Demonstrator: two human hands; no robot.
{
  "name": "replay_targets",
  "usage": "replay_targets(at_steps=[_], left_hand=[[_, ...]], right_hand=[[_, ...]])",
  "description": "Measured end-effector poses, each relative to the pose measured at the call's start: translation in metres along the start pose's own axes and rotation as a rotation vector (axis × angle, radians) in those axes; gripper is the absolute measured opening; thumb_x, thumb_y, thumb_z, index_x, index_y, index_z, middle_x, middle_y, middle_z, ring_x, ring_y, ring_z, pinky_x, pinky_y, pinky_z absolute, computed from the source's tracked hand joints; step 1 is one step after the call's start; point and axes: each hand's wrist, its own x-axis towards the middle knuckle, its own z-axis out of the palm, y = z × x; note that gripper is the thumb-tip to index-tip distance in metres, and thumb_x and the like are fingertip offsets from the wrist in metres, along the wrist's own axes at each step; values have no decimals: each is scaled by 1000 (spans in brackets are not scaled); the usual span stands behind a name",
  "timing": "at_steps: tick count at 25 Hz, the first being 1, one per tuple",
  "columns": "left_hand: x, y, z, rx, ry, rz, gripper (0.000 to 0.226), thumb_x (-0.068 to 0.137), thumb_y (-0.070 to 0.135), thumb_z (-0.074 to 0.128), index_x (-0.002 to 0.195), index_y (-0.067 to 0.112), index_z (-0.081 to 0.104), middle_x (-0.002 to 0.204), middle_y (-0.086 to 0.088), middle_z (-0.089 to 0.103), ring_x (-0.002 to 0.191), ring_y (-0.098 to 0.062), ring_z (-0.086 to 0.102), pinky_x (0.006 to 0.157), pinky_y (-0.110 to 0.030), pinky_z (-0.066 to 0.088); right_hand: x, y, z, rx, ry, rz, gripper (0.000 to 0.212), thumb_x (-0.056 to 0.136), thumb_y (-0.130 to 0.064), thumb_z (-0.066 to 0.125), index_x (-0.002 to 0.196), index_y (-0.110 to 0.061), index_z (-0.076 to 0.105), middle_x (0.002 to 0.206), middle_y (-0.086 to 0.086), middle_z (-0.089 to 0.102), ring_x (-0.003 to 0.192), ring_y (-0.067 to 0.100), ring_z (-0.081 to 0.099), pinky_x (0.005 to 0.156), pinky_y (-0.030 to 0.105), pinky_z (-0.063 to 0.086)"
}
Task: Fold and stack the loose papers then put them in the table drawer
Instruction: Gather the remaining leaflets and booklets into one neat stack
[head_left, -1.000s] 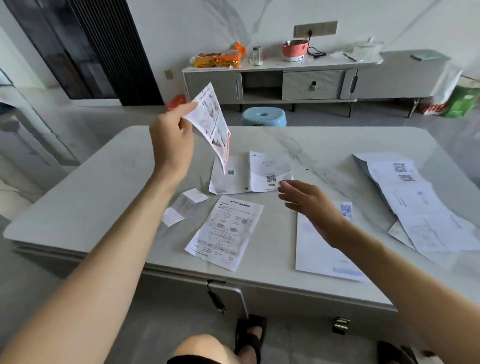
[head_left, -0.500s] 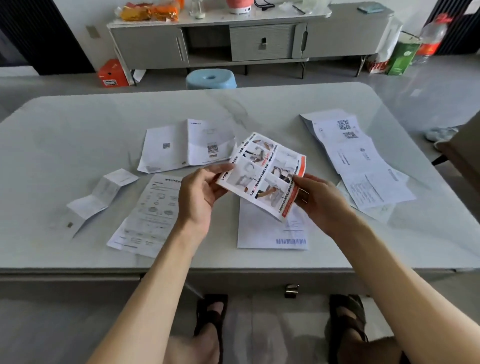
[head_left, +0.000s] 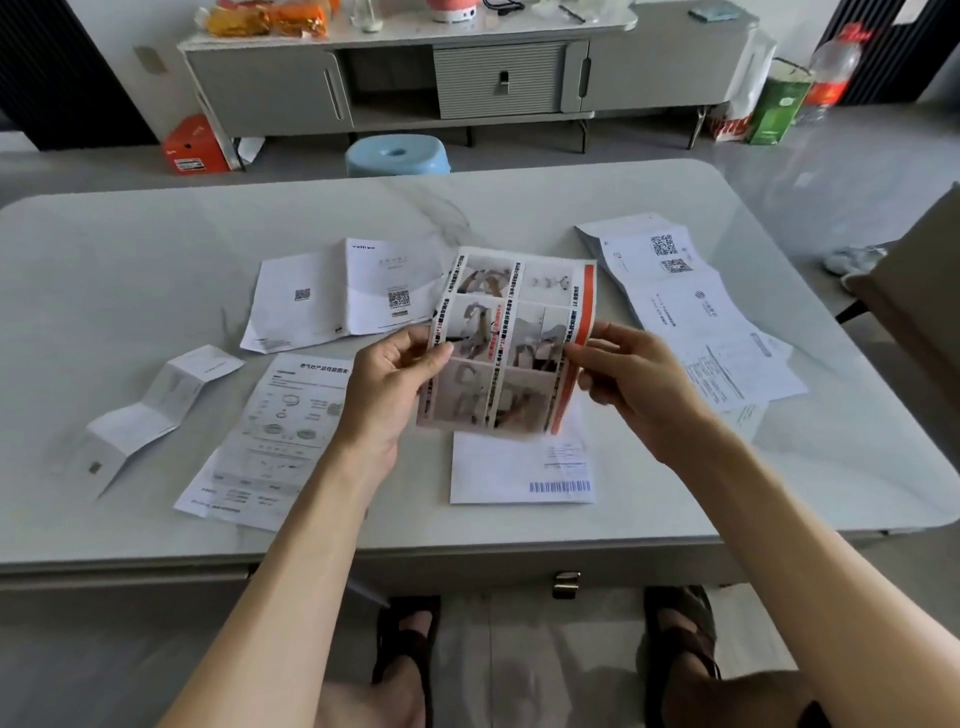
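I hold a picture leaflet with an orange stripe (head_left: 511, 338) above the table, its face toward me. My left hand (head_left: 389, 384) pinches its left edge and my right hand (head_left: 628, 374) pinches its right edge. Under it lies a white sheet with a blue barcode (head_left: 519, 475). A diagram sheet (head_left: 265, 441) lies to the left, a narrow zigzag-creased slip (head_left: 150, 410) farther left, and an open booklet with QR codes (head_left: 343, 296) behind. A long creased sheet with QR codes (head_left: 691, 312) stretches along the right. A drawer latch (head_left: 565, 583) shows under the table's front edge.
The pale marble table (head_left: 130, 249) has rounded corners. A blue stool (head_left: 397, 155) stands behind it, before a grey sideboard (head_left: 467, 78). A brown chair back (head_left: 924, 291) sits at the right edge. My sandalled feet (head_left: 408, 654) are below the table.
The leaflet came down from my raised left hand to in front of me, my right hand took its other edge, and it has since turned square and upright. The view tilted down.
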Motion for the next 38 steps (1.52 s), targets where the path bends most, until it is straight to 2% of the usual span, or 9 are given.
replay_targets(at_steps=[4, 6, 11, 13, 15, 19, 26, 31, 38], left_hand=[[3, -1, 0, -6, 87, -46, 5, 92, 21, 63, 91, 20, 68, 97, -4, 68, 83, -12, 63, 83, -25, 49], [2, -2, -3, -244, -22, -222, 23, 95, 27, 58, 105, 8, 66, 103, -11, 71, 83, -19, 68, 77, -29, 55], [0, -8, -4, -93, -51, -289, 27, 83, -7, 66, 107, 6, 64, 89, -8, 74, 70, -15, 71, 58, -20, 57], [-1, -13, -5, 3, -59, -286, 34, 80, -10, 68, 109, 7, 63, 88, -10, 73, 69, -16, 70, 62, -22, 58], [2, -21, -6, 158, -30, -233, 40, 75, -10, 72, 109, 10, 64, 87, -10, 71, 75, -21, 69, 74, -30, 60], [7, -34, 2, 384, 17, -151, 38, 70, -4, 79, 88, 27, 64, 81, -6, 72, 79, -25, 70, 85, -44, 58], [8, -43, 6, 631, 9, -130, 35, 73, 5, 81, 102, 17, 65, 83, -1, 72, 82, -21, 69, 69, -26, 50], [5, -43, 7, 744, -4, -107, 31, 77, 7, 78, 104, 14, 66, 87, -1, 72, 81, -16, 64, 55, -13, 35], [7, -49, 10, 774, -6, -77, 28, 73, 5, 80, 98, 12, 69, 84, -3, 70, 75, -15, 61, 56, -8, 36]], right_hand=[[1, -2, -2, -6, 15, -171, 25, 87, 10, 54, 91, -6, 73, 97, 8, 74, 94, 20, 69, 86, 28, 56], [0, -1, -3, -113, 1, -191, 31, 84, 13, 47, 81, -7, 70, 100, 7, 72, 93, 18, 66, 79, 27, 52], [4, 8, -5, -301, 41, -176, 34, 74, -1, 38, 73, -6, 72, 101, 4, 74, 98, 19, 66, 85, 33, 51], [3, 14, -5, -394, 96, -141, 31, 81, -12, 45, 81, -12, 77, 98, 0, 76, 95, 17, 70, 86, 34, 55], [1, 25, -3, -575, 186, -124, 19, 84, -15, 61, 92, -22, 76, 98, -3, 75, 86, 13, 72, 72, 29, 59], [2, 44, -2, -634, 326, -56, 38, 79, -7, 72, 114, -19, 67, 113, 6, 63, 82, 13, 69, 56, 14, 48], [9, 62, 2, -804, 294, -22, 39, 79, -10, 73, 117, -15, 69, 114, 8, 64, 90, 18, 68, 81, 40, 59], [9, 67, 6, -879, 276, -47, 44, 82, -8, 70, 125, -12, 65, 120, 8, 58, 94, 21, 64, 85, 40, 58], [9, 67, 10, -935, 289, -39, 48, 81, -1, 63, 127, -12, 63, 121, 10, 56, 111, 26, 56, 94, 34, 49]])
